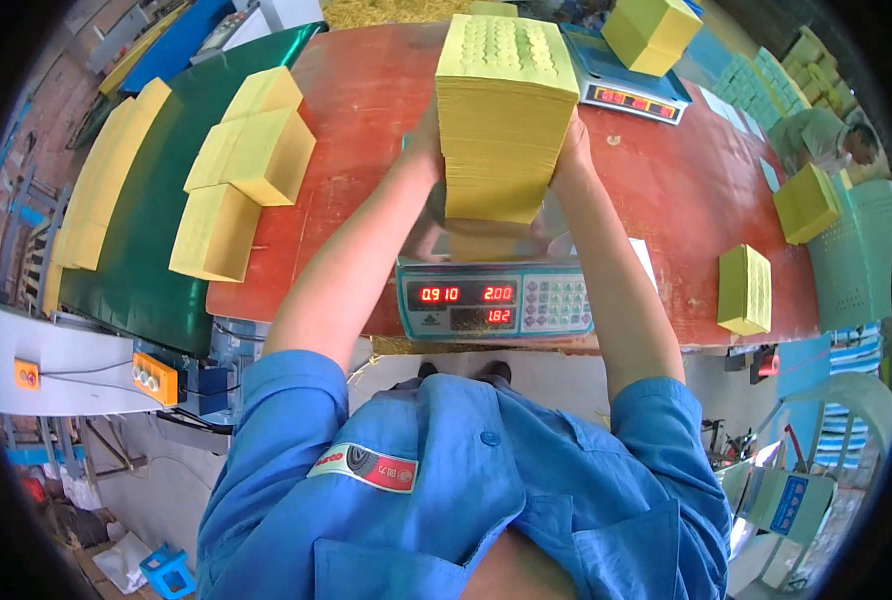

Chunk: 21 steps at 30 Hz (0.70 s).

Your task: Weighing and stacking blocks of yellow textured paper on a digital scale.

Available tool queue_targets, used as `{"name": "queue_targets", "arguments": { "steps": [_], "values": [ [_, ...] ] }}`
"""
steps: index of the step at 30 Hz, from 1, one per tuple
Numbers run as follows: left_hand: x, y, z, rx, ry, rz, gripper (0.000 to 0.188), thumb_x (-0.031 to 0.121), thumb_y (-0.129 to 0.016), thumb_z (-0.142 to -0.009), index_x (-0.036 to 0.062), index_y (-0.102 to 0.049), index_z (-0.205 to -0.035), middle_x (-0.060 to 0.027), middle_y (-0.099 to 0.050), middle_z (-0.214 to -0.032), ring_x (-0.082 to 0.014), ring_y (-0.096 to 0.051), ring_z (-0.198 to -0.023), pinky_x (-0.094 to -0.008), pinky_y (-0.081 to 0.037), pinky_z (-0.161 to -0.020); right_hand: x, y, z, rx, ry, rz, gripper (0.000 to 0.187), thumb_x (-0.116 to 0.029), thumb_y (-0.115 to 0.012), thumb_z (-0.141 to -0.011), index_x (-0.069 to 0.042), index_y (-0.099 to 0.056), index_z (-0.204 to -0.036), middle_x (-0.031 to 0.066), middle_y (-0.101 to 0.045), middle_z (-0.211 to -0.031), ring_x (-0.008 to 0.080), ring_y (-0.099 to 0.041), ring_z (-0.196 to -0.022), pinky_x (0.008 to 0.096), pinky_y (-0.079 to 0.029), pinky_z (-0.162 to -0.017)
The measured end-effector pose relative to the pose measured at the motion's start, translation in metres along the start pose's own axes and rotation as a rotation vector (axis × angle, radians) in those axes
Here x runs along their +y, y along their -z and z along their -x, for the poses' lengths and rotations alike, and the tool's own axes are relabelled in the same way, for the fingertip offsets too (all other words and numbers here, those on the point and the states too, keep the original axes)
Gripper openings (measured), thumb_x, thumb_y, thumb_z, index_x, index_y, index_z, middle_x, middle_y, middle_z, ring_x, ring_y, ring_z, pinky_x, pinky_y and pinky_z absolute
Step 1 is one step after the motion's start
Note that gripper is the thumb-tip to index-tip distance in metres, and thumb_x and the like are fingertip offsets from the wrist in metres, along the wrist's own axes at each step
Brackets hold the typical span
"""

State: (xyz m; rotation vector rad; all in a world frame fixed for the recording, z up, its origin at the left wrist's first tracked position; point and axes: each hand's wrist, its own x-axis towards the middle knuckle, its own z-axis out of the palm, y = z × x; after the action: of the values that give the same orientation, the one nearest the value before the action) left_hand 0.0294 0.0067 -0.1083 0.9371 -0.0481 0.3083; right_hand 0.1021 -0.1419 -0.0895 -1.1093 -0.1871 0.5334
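A tall block of stacked yellow paper [496,140] stands upright between my hands, with rows of wavy cut marks on its top sheet. My left hand [426,140] presses against its left side and my right hand [572,148] against its right; most of the fingers are hidden behind the paper. Below it is a digital scale [496,300] with lit red digits, a keypad and a shiny metal pan [476,243] that reflects the stack. Whether the stack's bottom rests on the pan or is just above it, I cannot tell.
The scale stands on a red table [366,90]. Several yellow paper blocks [251,140] sit at the left by a green conveyor belt [151,230]. A second scale [626,85] bears another block at the back right. More blocks [744,288] and a person [816,140] are at the right.
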Motion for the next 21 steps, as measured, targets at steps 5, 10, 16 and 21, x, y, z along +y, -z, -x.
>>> {"name": "queue_targets", "arguments": {
  "steps": [5,10,16,21],
  "values": [
    [0.004,0.007,0.014,0.187,0.079,-0.045,0.062,0.058,-0.039,-0.098,0.008,-0.052,-0.131,-0.0064,-0.061,-0.118,-0.0165,-0.059,-0.102,-0.0305,-0.052,-0.082,0.01,0.017,0.003,0.071,0.026,-0.062,0.069,-0.063,-0.043,-0.095,-0.006,-0.053,-0.132,0.0113,-0.059,-0.124,0.0214,-0.06,-0.109,0.0352,-0.051,-0.087],
    [0.015,-0.03,0.038,0.139,0.042,-0.045,0.063,0.059,-0.038,-0.098,0.0097,-0.05,-0.135,-0.004,-0.057,-0.128,-0.0174,-0.053,-0.117,-0.0342,-0.045,-0.098,0.024,0.021,0.025,-0.01,0.196,-0.084,0.061,-0.052,-0.053,-0.093,-0.004,-0.052,-0.131,0.0135,-0.059,-0.124,0.0239,-0.059,-0.109,0.0382,-0.051,-0.088],
    [-0.004,-0.018,0.027,0.177,-0.001,-0.023,0.063,0.062,-0.045,-0.094,0.01,-0.056,-0.128,-0.0013,-0.06,-0.118,-0.0152,-0.056,-0.107,-0.0339,-0.047,-0.093,0.024,0.015,0.031,0.01,0.084,-0.102,0.047,-0.039,-0.061,-0.091,-0.001,-0.059,-0.119,0.0116,-0.064,-0.109,0.0227,-0.062,-0.098,0.0365,-0.054,-0.079],
    [0.02,0.007,0.054,0.479,-0.171,-0.2,0.046,0.051,-0.05,-0.093,0.0152,-0.056,-0.122,0.0018,-0.058,-0.116,-0.0141,-0.05,-0.111,-0.0379,-0.04,-0.097,0.02,0.033,0.037,0.109,0.297,0.025,0.04,-0.032,-0.047,-0.099,0.0,-0.058,-0.12,0.0125,-0.064,-0.114,0.0254,-0.061,-0.106,0.0368,-0.047,-0.096]
  ]
}}
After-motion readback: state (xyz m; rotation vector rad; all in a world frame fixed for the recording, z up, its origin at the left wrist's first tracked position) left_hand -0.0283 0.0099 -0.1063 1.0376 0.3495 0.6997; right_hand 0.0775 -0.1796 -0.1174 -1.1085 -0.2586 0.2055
